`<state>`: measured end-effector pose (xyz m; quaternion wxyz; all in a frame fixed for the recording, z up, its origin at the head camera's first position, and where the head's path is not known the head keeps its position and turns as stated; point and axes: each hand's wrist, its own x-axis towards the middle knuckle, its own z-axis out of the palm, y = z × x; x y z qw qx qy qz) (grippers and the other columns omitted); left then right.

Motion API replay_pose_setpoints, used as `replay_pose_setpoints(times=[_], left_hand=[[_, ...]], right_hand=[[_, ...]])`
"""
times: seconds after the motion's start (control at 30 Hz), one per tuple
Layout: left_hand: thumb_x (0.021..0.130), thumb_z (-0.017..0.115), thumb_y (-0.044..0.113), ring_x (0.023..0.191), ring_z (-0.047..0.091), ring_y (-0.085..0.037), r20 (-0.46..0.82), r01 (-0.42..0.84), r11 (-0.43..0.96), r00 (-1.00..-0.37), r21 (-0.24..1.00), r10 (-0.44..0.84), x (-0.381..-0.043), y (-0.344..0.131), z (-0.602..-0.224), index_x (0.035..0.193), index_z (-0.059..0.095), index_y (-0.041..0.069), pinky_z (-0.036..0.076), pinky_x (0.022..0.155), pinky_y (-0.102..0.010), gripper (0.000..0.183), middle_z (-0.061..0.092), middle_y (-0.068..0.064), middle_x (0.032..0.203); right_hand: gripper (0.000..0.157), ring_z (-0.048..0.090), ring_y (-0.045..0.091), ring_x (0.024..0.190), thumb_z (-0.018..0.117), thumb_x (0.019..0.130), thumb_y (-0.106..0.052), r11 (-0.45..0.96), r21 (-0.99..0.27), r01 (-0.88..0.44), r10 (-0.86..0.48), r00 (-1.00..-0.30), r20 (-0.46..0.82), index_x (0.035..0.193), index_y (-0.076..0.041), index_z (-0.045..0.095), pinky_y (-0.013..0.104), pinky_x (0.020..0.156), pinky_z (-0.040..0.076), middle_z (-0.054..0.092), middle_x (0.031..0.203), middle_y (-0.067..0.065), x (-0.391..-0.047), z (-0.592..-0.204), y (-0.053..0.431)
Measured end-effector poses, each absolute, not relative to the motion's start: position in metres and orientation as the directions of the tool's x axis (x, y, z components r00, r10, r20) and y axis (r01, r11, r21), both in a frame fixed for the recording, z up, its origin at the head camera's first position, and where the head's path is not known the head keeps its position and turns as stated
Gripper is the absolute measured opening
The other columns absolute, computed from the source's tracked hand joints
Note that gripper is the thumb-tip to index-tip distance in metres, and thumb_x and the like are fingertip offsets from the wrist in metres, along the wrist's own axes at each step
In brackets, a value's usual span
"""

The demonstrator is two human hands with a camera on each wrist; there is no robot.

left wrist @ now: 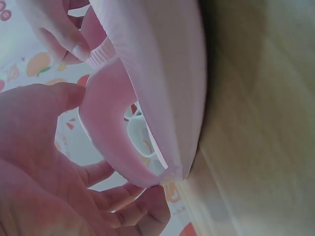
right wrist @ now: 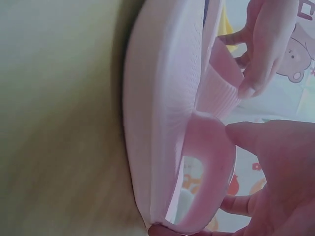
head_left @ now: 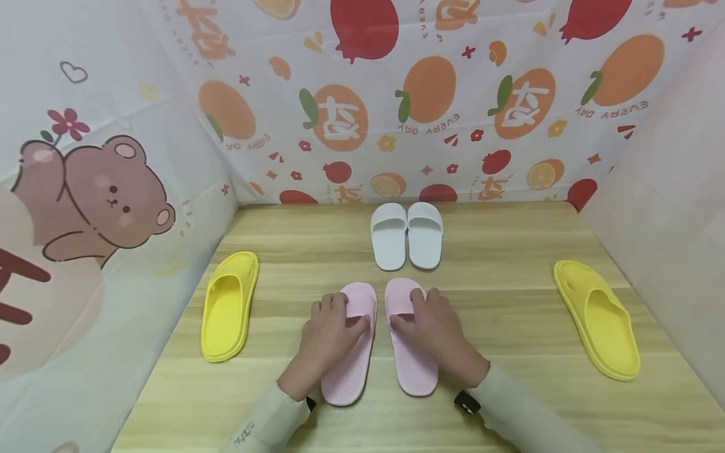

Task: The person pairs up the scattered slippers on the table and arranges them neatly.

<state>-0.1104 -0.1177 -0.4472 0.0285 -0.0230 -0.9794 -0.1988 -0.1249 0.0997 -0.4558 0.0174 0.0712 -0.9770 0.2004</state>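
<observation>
Two pink slippers lie side by side on the wooden surface, toes pointing away from me, with a narrow gap between them. My left hand (head_left: 325,336) holds the left pink slipper (head_left: 345,380) by its strap, thumb at the inner side and fingers over the outer side. The right pink slipper (head_left: 417,371) is held the same way by my right hand (head_left: 437,330). In the left wrist view, the thumb touches the edge of the strap (left wrist: 101,108) and the fingertips reach its outer base. The right wrist view shows the sole resting on the surface.
A pair of white slippers (head_left: 389,248) stands together behind the pink pair. One yellow slipper (head_left: 223,318) lies at the left and another yellow slipper (head_left: 610,330) at the right, both angled. Printed cloth walls (head_left: 374,163) enclose the wooden surface (head_left: 487,277) at the back and sides.
</observation>
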Motion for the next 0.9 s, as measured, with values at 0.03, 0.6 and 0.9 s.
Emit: replay_pose_setpoints(times=[0.03, 0.6, 0.9], left_hand=[[0.088, 0.066, 0.053, 0.102, 0.048, -0.030, 0.062, 0.054, 0.917, -0.998, 0.396, 0.032, -0.111, -0.119, -0.447, 0.120, 0.054, 0.006, 0.048, 0.065, -0.042, 0.058, 0.055, -0.014, 0.117], [0.089, 0.064, 0.058, 0.110, 0.047, -0.036, 0.033, -0.002, 0.904, -0.999, 0.428, -0.018, -0.121, -0.146, -0.448, 0.127, 0.054, 0.003, 0.050, 0.076, -0.052, 0.068, 0.053, -0.019, 0.124], [0.090, 0.064, 0.054, 0.109, 0.049, -0.039, 0.047, -0.019, 0.906, -0.998, 0.424, -0.043, -0.127, -0.165, -0.442, 0.126, 0.054, 0.000, 0.049, 0.078, -0.055, 0.066, 0.055, -0.022, 0.124]], right_hand=[[0.056, 0.051, 0.029, 0.080, 0.068, 0.085, -0.061, 0.909, -0.390, -0.145, -0.131, -0.989, 0.063, 0.105, -0.011, 0.057, 0.038, 0.058, 0.041, 0.049, 0.091, 0.013, -0.125, -0.456, 0.097], [0.057, 0.052, 0.031, 0.088, 0.064, 0.088, -0.062, 0.901, -0.405, -0.155, -0.157, -0.987, 0.030, 0.110, -0.009, 0.058, 0.042, 0.065, 0.047, 0.050, 0.102, 0.016, -0.134, -0.453, 0.044], [0.057, 0.052, 0.032, 0.091, 0.065, 0.088, -0.058, 0.890, -0.437, -0.128, -0.134, -0.991, 0.016, 0.113, -0.008, 0.056, 0.043, 0.063, 0.046, 0.050, 0.105, 0.018, -0.145, -0.448, 0.017]])
